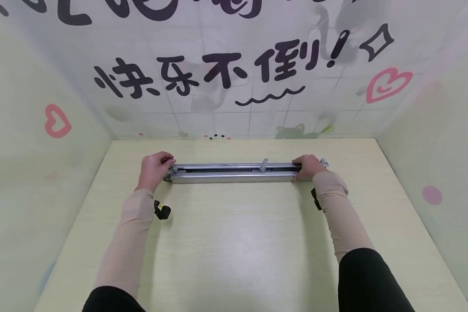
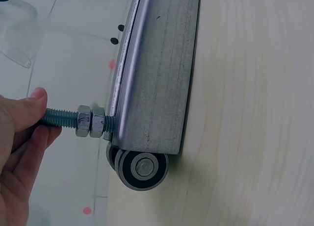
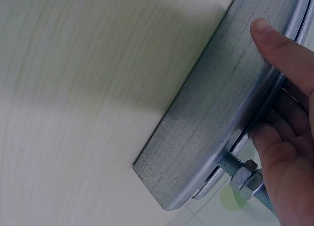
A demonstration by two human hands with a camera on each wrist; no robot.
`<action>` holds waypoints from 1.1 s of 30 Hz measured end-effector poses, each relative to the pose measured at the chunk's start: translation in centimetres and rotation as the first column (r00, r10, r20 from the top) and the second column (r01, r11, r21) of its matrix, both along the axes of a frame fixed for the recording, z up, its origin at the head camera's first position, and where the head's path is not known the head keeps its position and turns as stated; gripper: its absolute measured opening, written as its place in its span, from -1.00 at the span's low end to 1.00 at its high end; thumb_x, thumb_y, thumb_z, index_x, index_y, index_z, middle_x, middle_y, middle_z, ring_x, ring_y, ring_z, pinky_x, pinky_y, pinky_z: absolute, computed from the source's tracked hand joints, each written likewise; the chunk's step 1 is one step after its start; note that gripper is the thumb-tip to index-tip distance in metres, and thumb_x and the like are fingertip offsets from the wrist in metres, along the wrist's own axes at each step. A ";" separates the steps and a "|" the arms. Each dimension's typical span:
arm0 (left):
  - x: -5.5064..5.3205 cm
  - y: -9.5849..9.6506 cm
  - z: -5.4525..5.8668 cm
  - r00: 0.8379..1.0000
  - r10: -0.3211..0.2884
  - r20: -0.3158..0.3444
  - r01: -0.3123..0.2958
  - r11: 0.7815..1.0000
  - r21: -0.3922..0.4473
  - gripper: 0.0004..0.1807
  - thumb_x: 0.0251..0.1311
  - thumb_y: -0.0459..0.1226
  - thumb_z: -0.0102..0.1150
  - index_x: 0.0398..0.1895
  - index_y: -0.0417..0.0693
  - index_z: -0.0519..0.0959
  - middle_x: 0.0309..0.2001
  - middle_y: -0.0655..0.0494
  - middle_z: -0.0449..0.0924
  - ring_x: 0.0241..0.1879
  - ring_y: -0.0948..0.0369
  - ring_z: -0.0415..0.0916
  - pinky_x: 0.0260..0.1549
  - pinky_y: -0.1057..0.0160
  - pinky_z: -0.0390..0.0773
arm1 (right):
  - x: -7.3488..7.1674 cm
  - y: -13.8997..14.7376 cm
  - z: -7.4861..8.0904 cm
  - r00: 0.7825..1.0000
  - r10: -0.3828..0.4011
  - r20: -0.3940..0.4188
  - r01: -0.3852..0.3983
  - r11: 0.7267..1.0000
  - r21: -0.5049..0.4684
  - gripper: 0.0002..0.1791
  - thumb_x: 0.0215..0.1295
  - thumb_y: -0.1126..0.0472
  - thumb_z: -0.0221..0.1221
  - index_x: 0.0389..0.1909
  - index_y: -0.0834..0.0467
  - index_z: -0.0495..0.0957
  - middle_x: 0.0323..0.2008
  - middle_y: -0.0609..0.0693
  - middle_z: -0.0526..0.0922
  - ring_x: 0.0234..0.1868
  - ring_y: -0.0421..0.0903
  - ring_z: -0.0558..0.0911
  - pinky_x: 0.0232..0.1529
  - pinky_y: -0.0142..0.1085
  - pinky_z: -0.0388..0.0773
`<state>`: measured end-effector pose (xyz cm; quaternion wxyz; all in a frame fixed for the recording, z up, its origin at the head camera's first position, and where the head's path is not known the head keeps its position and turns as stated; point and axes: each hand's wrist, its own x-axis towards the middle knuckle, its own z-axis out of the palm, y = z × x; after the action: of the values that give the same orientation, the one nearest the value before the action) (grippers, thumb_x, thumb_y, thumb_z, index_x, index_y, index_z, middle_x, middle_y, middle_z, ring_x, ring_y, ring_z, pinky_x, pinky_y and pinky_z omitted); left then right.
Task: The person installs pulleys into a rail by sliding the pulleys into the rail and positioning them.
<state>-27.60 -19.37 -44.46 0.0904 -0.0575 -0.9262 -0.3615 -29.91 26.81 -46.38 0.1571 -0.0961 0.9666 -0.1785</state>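
Note:
A long metal channel rail, slotted along its top, lies crosswise near the back of the table. At its left end my left hand pinches the upper part of a threaded bolt between thumb and fingers. Two hex nuts sit on that bolt, and its roller wheel pokes out of the rail's end. My right hand grips the rail near its right end, the thumb on the side wall. Close to that hand, another bolt with nuts rises from the slot.
A third bolt stands up from the slot, right of the rail's middle. The pale wooden tabletop spreads in front. Behind it hangs a printed white backdrop, with pale side walls to the left and right.

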 end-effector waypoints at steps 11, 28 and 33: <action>0.0 1.0 -0.1 1.000 -0.019 0.007 0.019 1.000 -0.002 -0.82 0.15 -0.38 0.13 -0.23 -0.35 0.58 -0.28 -0.23 0.61 -0.31 0.00 0.56 -0.30 0.08 0.56 | 0.1 -0.2 0.2 1.000 -0.004 0.003 0.004 1.000 0.000 -0.30 -0.13 0.24 0.37 0.13 0.29 0.40 0.12 0.29 0.42 0.14 0.25 0.34 0.17 0.05 0.26; -0.2 2.1 0.0 0.998 -0.056 0.007 0.056 0.998 -0.031 -0.84 0.13 -0.37 0.15 -0.27 -0.33 0.58 -0.31 -0.20 0.62 -0.33 0.01 0.57 -0.31 0.10 0.57 | 0.4 -0.3 0.5 1.000 -0.003 -0.002 0.003 1.000 0.006 -0.30 -0.13 0.23 0.38 0.12 0.29 0.41 0.12 0.29 0.42 0.15 0.28 0.32 0.17 0.07 0.24; -0.2 2.3 0.0 0.998 -0.062 0.013 0.063 0.998 -0.031 -0.84 0.13 -0.36 0.16 -0.28 -0.31 0.58 -0.31 -0.19 0.63 -0.32 0.02 0.57 -0.30 0.10 0.57 | 0.4 -0.3 0.6 1.000 -0.009 0.009 0.009 1.000 0.006 -0.29 -0.13 0.23 0.37 0.13 0.29 0.40 0.12 0.29 0.41 0.16 0.28 0.31 0.17 0.08 0.22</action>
<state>-27.82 -17.07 -44.42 0.0726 -0.0857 -0.9300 -0.3499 -29.54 26.52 -45.81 0.1611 -0.0906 0.9667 -0.1769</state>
